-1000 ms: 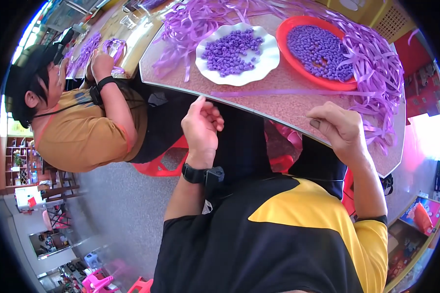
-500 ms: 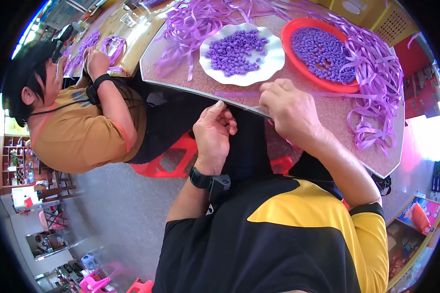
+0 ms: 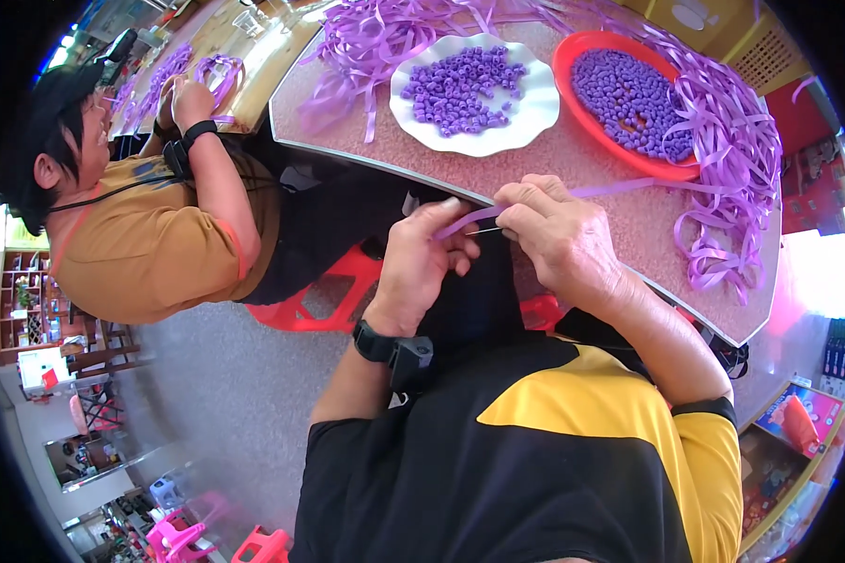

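Just in front of the table edge, my left hand [image 3: 422,267] is closed, with the end of a purple ribbon [image 3: 468,220] between thumb and fingers. My right hand [image 3: 563,230] is beside it on the right, pinching the same ribbon where it passes under the fingertips. A thin, straight, needle-like piece [image 3: 484,230] shows between the two hands; which hand grips it is unclear. From my right hand the ribbon runs over the tabletop to a ribbon pile [image 3: 728,159] at the right.
A white scalloped plate [image 3: 532,108] and a red plate [image 3: 565,70] hold purple beads. More ribbon [image 3: 366,56] lies at the far left of the table [image 3: 338,131]. A yellow crate [image 3: 760,52] stands far right. At left, a person [image 3: 150,235] handles purple ribbon near a red stool [image 3: 333,291].
My left hand has come up and right and now holds the ribbon end. My right hand has moved slightly down and right, lifting the ribbon off the table. The needle-like piece now shows.
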Motion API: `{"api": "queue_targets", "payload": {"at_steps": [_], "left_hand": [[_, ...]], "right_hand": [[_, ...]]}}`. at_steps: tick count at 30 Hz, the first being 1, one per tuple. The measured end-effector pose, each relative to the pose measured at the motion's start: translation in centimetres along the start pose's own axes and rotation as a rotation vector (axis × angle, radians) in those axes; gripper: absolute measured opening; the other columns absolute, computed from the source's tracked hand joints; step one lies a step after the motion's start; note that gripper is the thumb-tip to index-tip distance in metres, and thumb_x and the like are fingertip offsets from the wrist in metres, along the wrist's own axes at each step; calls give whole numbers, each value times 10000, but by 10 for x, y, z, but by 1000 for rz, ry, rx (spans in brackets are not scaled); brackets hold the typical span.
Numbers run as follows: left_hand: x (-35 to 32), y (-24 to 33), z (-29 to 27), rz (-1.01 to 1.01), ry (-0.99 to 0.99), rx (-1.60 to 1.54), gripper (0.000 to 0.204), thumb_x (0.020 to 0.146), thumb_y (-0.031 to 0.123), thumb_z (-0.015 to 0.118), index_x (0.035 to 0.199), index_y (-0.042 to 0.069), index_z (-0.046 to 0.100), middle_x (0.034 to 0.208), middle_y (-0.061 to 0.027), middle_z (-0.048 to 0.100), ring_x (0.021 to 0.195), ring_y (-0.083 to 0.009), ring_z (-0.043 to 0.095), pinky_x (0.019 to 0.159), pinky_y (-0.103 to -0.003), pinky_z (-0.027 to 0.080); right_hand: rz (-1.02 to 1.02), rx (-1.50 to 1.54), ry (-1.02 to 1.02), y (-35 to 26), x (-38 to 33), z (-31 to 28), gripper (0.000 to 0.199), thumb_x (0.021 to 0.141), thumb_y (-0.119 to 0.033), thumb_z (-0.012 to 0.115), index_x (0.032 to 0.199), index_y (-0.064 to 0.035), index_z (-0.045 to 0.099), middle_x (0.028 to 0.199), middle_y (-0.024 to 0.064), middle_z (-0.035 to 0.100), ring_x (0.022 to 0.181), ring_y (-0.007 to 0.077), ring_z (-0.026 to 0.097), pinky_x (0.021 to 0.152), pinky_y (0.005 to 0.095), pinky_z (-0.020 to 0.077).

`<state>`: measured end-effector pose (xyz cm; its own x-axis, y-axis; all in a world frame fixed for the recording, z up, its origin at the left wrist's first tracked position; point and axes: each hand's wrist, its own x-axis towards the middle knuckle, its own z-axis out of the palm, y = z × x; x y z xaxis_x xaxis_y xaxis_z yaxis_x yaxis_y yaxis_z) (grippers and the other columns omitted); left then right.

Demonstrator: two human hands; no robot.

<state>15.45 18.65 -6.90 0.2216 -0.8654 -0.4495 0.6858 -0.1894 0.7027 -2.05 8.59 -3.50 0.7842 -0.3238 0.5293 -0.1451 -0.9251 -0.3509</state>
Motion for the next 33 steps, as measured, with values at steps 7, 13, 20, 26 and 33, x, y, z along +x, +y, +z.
{"api": "queue_targets", "payload": {"at_steps": [7, 13, 20, 26, 33], "left_hand": [[-24, 22, -8, 22, -216, 272, 289, 980, 206, 578, 771, 6, 567, 619, -18, 467, 492, -120, 473, 452, -242, 355], [-21, 16, -5, 124, -257, 139, 244, 984, 195, 565, 829, 7, 559, 745, -61, 521, 570, -141, 522, 470, -249, 382], [-11, -3, -7, 244, 83, 378, 269, 916, 114, 662, 1134, -39, 627, 904, -64, 654, 678, -94, 584, 508, -217, 440], [-3, -14, 0, 288, -43, 742, 162, 878, 113, 724, 999, 7, 716, 695, 35, 599, 612, -19, 523, 502, -183, 374], [-43, 16, -2, 150, -105, 748, 98, 904, 73, 649, 883, 2, 712, 742, -22, 602, 566, -48, 499, 521, -177, 372]], "right_hand": [[88, 153, 6, 6, -4, -3, 160, 743, 13, 677, 889, -31, 629, 1025, 115, 663, 983, 326, 631, 788, 385, 528], [245, 535, 0, 20, -4, -11, 117, 815, 52, 671, 916, 8, 635, 998, 99, 674, 945, 236, 641, 821, 325, 505], [384, 715, -52, 24, -5, -14, 93, 847, 64, 648, 930, 22, 642, 999, 82, 667, 924, 154, 621, 820, 280, 493], [449, 811, -78, 29, -5, -11, 104, 848, 80, 629, 935, 30, 655, 998, 76, 659, 929, 139, 610, 832, 270, 487], [528, 894, -72, 35, -7, -11, 103, 865, 69, 622, 951, 30, 662, 982, 59, 651, 927, 120, 598, 825, 253, 482]]}}
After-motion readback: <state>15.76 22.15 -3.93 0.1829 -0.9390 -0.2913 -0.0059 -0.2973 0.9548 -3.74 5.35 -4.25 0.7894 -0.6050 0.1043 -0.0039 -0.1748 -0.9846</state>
